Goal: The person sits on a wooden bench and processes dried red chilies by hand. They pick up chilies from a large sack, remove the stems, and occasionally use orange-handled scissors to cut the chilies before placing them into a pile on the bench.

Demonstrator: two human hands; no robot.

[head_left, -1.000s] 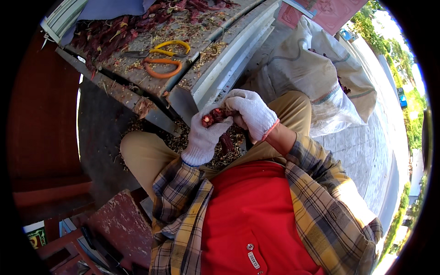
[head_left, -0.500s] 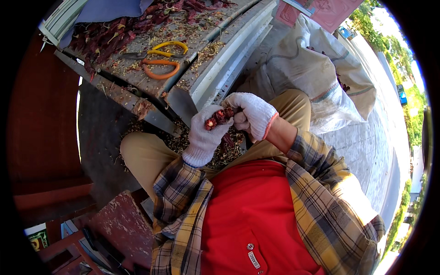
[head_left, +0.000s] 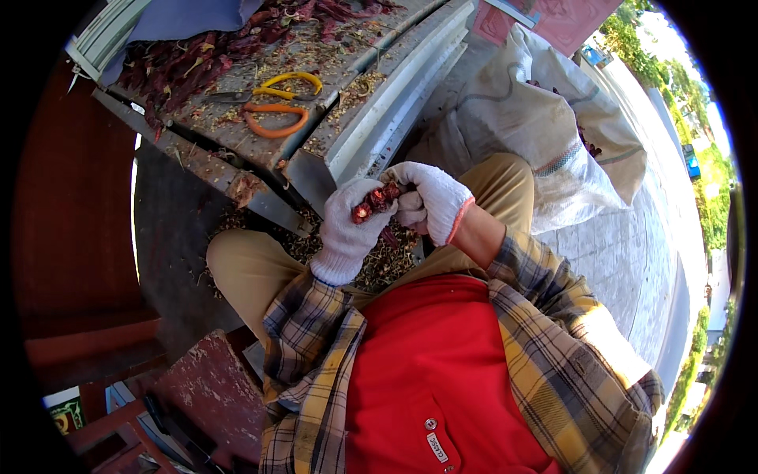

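Observation:
In front of my lap, my left hand point(head_left: 347, 229), in a white knitted glove, is closed around several dried red chilies point(head_left: 377, 201). Their cut-looking ends poke out past the thumb, and one wrinkled pod hangs below the palm. My right hand point(head_left: 430, 197), gloved too, is closed at the right end of this bunch. Its fingers are bent and pinch there, with the fingertips partly hidden. Beyond both hands, scissors point(head_left: 278, 109) with one yellow and one orange handle lie on a worn table point(head_left: 229, 136).
Flattened dried chilies point(head_left: 185, 71) and seeds cover the table's far left, under a blue cloth point(head_left: 189, 19). Large white woven sacks point(head_left: 517, 118) holding chilies stand at the right. Seeds and scraps point(head_left: 387, 268) lie between my knees. A dark red stool point(head_left: 209, 387) is at lower left.
Both hands have shifted very slightly left with the chilies still held between them. The scissors and sacks stay where they were.

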